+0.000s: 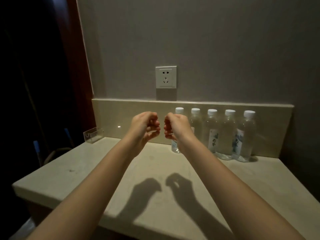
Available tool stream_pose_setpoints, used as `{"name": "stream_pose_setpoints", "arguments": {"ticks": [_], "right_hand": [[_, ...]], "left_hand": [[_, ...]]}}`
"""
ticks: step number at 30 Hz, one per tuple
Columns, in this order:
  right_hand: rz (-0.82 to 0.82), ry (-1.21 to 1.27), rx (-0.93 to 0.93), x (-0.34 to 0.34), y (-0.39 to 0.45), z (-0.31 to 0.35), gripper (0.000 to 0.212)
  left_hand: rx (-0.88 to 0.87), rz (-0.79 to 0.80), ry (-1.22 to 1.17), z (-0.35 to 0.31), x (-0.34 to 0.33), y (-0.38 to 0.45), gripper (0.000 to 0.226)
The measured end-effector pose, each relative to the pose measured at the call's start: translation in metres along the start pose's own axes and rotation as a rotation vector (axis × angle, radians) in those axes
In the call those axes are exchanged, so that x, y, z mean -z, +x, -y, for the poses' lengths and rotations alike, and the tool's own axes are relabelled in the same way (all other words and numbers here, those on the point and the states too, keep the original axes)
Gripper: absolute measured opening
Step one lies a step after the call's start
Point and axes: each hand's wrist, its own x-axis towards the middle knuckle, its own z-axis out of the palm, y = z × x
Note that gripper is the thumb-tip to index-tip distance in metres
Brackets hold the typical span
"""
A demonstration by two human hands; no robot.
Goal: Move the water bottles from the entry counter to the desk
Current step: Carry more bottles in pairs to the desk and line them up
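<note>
Counter top: pale stone-like slab, smooth, low sheen, a few faint scuffs and specks on the left part. Backsplash strip: same pale stone look, more polished; it carries a small bright reflection. Water bottles: five, clear thin plastic, glossy, ribbed bodies; white matt plastic caps; printed labels, material not discernible. Card holder: clear acrylic-like plastic, glossy edges. Wall socket: white smooth plastic plate, slight gloss. Wall: grey, matt, even finish. Door frame: reddish-brown, looks like wood.
</note>
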Motion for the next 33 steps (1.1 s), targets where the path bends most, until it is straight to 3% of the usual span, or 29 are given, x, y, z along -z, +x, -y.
{"name": "stream_pose_setpoints", "arguments": {"ticks": [4,13,15,18,22,26,33], "right_hand": [[-0.097,-0.05,-0.03,-0.007,0.031,-0.021,0.019],[-0.555,-0.197,-0.046,0.043,0.088,-0.041,0.014],[-0.642,-0.283,0.01,0.051,0.093,-0.044,0.007],[-0.723,-0.462,0.182,0.057,0.095,-0.052,0.015],[-0.712,-0.505,0.276,0.06,0.101,-0.056,0.022],[-0.564,-0.569,0.179,0.057,0.111,-0.059,0.042],[-0.515,-0.721,0.182,0.058,0.114,-0.067,0.067]], "left_hand": [[0.068,0.048,0.01,0.022,0.003,0.041,0.025],[0.019,0.189,0.179,0.051,-0.01,0.123,0.011],[0.018,0.183,0.181,0.055,-0.014,0.137,0.007],[0.034,0.196,0.174,0.067,-0.024,0.149,0.003],[-0.004,0.179,0.183,0.082,-0.033,0.164,0.007],[0.006,0.229,0.206,0.091,-0.035,0.171,0.021],[-0.116,0.224,0.381,0.107,-0.034,0.17,0.034]]}}
